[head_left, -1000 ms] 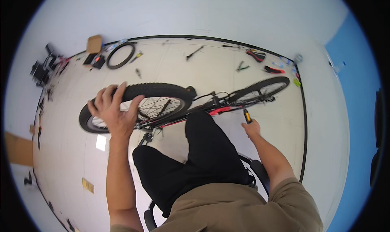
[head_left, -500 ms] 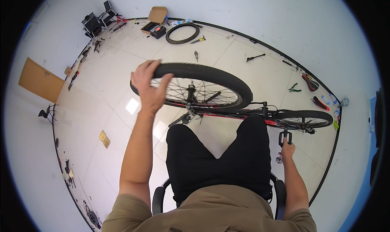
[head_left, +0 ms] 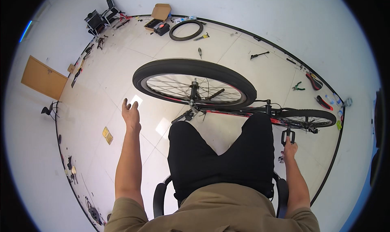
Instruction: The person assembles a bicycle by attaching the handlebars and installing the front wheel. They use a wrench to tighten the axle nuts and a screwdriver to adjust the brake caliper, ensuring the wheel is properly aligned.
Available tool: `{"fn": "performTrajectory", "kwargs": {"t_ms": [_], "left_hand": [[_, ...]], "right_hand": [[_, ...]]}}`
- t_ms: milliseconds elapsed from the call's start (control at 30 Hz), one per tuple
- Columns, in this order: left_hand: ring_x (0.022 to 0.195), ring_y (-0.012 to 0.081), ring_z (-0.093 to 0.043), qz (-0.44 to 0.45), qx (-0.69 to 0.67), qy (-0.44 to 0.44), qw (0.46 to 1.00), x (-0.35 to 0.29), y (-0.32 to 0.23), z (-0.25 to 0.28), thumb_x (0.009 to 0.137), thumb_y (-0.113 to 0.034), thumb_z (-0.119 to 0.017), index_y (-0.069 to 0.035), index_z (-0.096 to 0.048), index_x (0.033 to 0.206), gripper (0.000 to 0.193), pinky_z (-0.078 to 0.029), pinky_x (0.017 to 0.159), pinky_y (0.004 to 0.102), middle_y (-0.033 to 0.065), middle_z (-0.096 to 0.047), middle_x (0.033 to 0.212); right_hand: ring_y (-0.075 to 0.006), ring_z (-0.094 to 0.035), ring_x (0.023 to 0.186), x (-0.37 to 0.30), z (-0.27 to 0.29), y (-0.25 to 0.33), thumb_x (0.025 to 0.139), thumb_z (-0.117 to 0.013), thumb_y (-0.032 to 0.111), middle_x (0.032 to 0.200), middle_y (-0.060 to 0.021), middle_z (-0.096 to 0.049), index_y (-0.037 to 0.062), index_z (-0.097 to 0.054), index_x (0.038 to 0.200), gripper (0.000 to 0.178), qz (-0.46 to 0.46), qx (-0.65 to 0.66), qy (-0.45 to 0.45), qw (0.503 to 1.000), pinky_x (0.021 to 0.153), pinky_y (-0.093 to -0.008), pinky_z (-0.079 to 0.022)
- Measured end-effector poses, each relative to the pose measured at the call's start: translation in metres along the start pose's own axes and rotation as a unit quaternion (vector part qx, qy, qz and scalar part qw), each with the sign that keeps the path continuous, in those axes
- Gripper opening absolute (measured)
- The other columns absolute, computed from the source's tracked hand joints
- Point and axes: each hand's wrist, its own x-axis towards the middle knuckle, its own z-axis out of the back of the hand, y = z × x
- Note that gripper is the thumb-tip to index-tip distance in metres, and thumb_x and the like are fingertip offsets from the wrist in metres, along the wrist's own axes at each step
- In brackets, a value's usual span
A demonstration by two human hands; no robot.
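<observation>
A black and red bicycle [head_left: 221, 111] stretches across in front of my knees. Its near wheel [head_left: 140, 75], with a black tire and thin spokes, rises large at the left, and its other wheel [head_left: 331, 118] appears smaller at the right. Clear of the tire, to its lower left, my left hand [head_left: 131, 117] is open with nothing in it and its fingers apart. My right hand [head_left: 290, 150] is closed on a black pedal [head_left: 283, 137] below the smaller wheel; part of the grip is hidden.
A loose tire [head_left: 172, 33], an opened cardboard box [head_left: 161, 11] and a screwdriver-like tool [head_left: 200, 51] lie on the far floor. Green-handled pliers [head_left: 298, 86] and a saddle [head_left: 314, 81] are at the right. Two yellow pieces [head_left: 107, 135] lie left of my arm.
My left hand has come off the near tire and moved down and left. My right hand stays on the pedal. The view has shifted slightly.
</observation>
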Motion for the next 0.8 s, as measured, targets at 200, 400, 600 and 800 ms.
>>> {"fn": "performTrajectory", "kwargs": {"t_ms": [200,400,600,800], "left_hand": [[0.135,0.0309,-0.046,-0.277,-0.003,-0.036,0.96,-0.052,-0.098,-0.024,0.092,-0.016,-0.065,-0.005,-0.044,0.146,0.059,-0.034,0.113,0.042,0.0188,-0.048,0.146],[0.13,0.0287,-0.051,-0.532,0.036,-0.026,0.846,-0.075,-0.18,-0.045,0.09,-0.014,-0.069,-0.005,-0.059,0.131,0.043,-0.037,0.11,0.0399,0.0145,-0.057,0.137],[0.121,0.0283,-0.056,-0.602,0.072,0.03,0.795,-0.079,-0.191,-0.065,0.087,-0.008,-0.071,-0.004,-0.07,0.112,0.025,-0.041,0.104,0.0378,0.0144,-0.064,0.124],[0.12,0.0273,-0.057,-0.545,0.023,-0.077,0.834,-0.075,-0.154,-0.053,0.091,-0.006,-0.068,-0.002,-0.067,0.118,0.027,-0.041,0.104,0.0358,0.016,-0.061,0.13]], "right_hand": [[-0.0246,-0.057,0.07,-0.019,0.008,0.013,0.09,-0.068,0.049,0.085,-0.0105,-0.057,-0.0004,-0.055,0.097,0.051,-0.025,0.0,0.02,0.999,0.05,-0.039,-0.052],[-0.0192,-0.051,0.061,-0.023,0.004,0.013,0.091,-0.067,0.048,0.074,-0.0062,-0.051,0.0017,-0.055,0.095,0.048,-0.025,0.027,0.011,0.999,0.046,-0.0356,-0.049],[-0.023,-0.056,0.067,-0.004,0.003,-0.008,0.089,-0.068,0.049,0.085,-0.0088,-0.056,0.0006,-0.056,0.096,0.051,-0.038,0.059,0.039,0.997,0.047,-0.0371,-0.052],[-0.0134,-0.042,0.047,-0.018,0.002,0.002,0.091,-0.067,0.047,0.062,-0.0001,-0.042,0.0026,-0.054,0.09,0.046,-0.026,0.076,0.0,0.997,0.041,-0.0319,-0.044]]}}
